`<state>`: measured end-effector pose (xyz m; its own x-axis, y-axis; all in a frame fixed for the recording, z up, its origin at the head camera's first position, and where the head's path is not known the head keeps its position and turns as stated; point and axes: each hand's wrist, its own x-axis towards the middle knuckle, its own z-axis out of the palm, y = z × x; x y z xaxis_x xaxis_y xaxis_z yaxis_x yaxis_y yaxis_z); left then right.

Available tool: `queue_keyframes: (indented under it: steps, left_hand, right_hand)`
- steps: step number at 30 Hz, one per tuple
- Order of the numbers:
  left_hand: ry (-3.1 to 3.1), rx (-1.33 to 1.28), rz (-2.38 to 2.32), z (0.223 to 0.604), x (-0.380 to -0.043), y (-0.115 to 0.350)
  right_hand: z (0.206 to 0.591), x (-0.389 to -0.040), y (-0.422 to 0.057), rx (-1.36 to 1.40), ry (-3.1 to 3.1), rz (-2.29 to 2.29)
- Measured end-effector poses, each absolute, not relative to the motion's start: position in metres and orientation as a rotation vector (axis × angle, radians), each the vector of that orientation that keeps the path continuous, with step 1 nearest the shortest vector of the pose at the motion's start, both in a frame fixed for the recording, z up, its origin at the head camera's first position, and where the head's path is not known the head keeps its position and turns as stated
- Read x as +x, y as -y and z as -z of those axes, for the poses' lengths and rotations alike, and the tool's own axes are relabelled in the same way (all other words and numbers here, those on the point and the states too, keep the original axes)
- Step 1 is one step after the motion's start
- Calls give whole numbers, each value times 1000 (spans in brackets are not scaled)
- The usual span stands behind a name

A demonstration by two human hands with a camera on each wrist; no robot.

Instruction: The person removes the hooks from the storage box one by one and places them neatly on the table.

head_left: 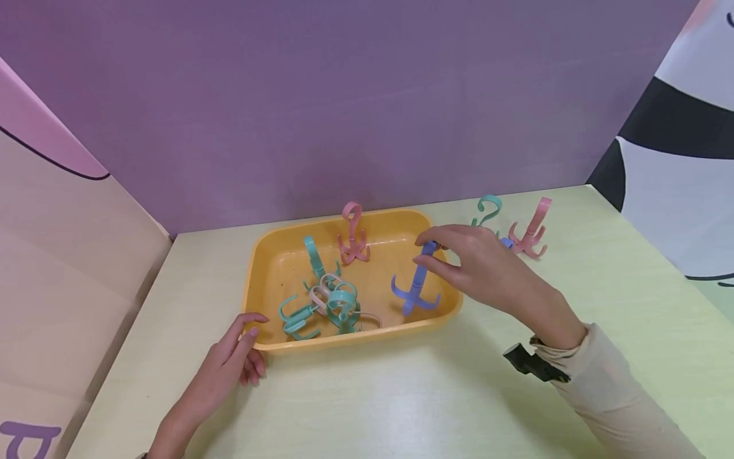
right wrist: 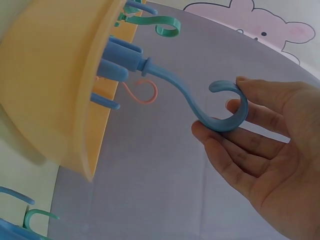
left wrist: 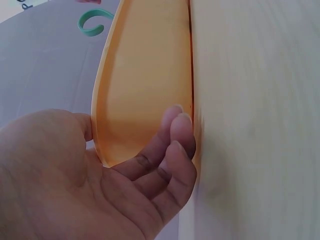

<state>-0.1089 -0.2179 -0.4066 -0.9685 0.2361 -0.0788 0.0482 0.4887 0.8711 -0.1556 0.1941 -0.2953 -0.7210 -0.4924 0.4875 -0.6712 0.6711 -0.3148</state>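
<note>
A blue claw hook (head_left: 420, 277) with several upturned prongs stands upright over the right part of the yellow tray (head_left: 395, 239). My right hand (head_left: 487, 261) pinches its curved top; the right wrist view shows thumb and fingers around the blue curl (right wrist: 241, 112) and the prongs beyond the tray's rim. At the tray's near left corner, my left hand (head_left: 220, 360) holds the rim, its other fingers curled against the outer wall (left wrist: 145, 85). Inside the tray, teal hooks (head_left: 314, 258) lie bunched with a pale pink one (head_left: 318, 298), and a pink hook (head_left: 353, 236) stands behind them.
To the tray's right on the table (head_left: 367, 395) are a pink hook (head_left: 534, 223), a green hook (head_left: 489, 200) and a blue one (head_left: 507, 243) partly hidden by my right hand. A purple wall panel (head_left: 344, 115) rises along the table's back edge.
</note>
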Motion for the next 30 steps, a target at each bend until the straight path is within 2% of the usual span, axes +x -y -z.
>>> queue_keyframes:
  steps: [30]
  left_hand:
    - [-2605, 268, -1414, 405, -107, 217]
  right_hand:
    - [308, -163, -186, 989, 2653, -716]
